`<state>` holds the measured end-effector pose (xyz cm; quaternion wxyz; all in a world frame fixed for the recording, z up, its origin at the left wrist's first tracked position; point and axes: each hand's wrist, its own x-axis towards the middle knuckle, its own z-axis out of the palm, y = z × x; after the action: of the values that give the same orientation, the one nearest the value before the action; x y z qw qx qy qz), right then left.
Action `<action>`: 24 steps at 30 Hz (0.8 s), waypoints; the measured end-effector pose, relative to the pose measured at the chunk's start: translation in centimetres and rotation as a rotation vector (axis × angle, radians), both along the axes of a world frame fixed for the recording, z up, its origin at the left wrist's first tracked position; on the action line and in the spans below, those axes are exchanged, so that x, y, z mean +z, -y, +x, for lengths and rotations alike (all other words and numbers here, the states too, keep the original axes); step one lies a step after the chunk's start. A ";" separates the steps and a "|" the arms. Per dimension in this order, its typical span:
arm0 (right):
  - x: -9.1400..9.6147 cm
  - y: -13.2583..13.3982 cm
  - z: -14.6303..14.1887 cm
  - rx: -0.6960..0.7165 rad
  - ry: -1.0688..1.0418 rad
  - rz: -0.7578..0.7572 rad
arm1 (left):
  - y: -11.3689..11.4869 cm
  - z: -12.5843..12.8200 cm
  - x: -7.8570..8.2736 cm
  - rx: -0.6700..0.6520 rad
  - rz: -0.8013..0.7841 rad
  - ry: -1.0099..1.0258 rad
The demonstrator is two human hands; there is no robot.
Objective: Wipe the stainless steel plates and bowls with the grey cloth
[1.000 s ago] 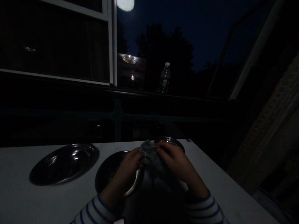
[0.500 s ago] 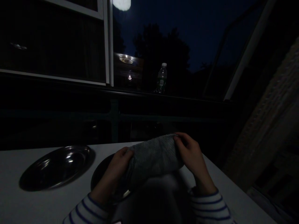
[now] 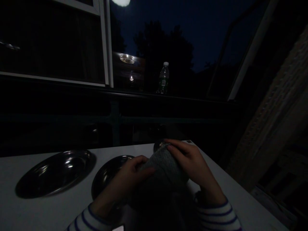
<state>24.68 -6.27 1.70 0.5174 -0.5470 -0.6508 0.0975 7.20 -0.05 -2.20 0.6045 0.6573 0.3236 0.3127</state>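
A grey-green cloth [image 3: 162, 165] hangs between my hands above the near part of the table. My right hand [image 3: 189, 158] pinches its upper edge with thumb and fingers. On the other side, my left hand [image 3: 134, 173] is closed on the cloth, its thumb lying across the front. The lower part of the cloth fades into shadow. Under my left forearm sits a round metal dish [image 3: 106, 171], partly covered by the arm. Behind the cloth, a small shiny round object [image 3: 158, 145] shows only in part.
A larger oval metal plate [image 3: 55, 175] lies at the left on the white table [image 3: 72, 208]. On the windowsill beyond stands a plastic bottle [image 3: 164, 80] with a white cap. A patterned curtain [image 3: 269, 109] hangs at the right. The room is dim.
My hands have come closer together, and the stretched cloth now sags and folds between them. The small shiny object behind it has come into sight. The view has shifted slightly.
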 end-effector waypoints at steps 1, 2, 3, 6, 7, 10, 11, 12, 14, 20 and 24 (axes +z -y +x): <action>0.1 0.0 -0.2 -0.010 -0.004 0.003 | 0.1 0.1 0.0 -0.002 -0.043 0.042; 0.1 0.0 -0.2 -0.032 -0.012 0.009 | 0.2 0.2 0.0 -0.005 -0.084 0.085; 0.1 -0.1 -0.3 -0.056 -0.022 0.014 | 0.3 0.3 0.1 -0.004 -0.115 0.126; 0.1 -0.3 0.1 -0.081 -0.080 -0.017 | 0.4 0.3 0.4 0.065 -0.156 0.194; 0.0 -0.3 0.3 -0.067 -0.112 -0.043 | 0.3 0.2 0.6 0.108 -0.156 0.206; -0.5 -0.5 1.3 0.038 -0.226 -0.155 | 0.2 -0.1 0.9 0.212 -0.165 0.268; -0.7 -0.5 1.6 0.080 -0.269 -0.189 | 0.1 -0.2 1.0 0.228 -0.175 0.287; -0.9 -0.6 1.8 0.128 -0.313 -0.224 | -0.1 -0.3 1.0 0.240 -0.186 0.303; -1.2 -0.8 2.1 0.218 -0.402 -0.270 | -0.4 -0.4 0.9 0.257 -0.200 0.316; -1.1 -1.5 0.8 0.122 -0.537 -0.177 | -1.0 -0.1 0.1 0.428 0.000 0.139; -0.8 -1.5 -0.5 0.004 -0.493 -0.089 | -0.1 0.1 0.5 0.596 0.258 -0.043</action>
<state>24.23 -4.81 0.94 0.6358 -0.5277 -0.5010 0.2576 7.30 0.04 -1.74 0.3909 0.6113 0.4723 0.5005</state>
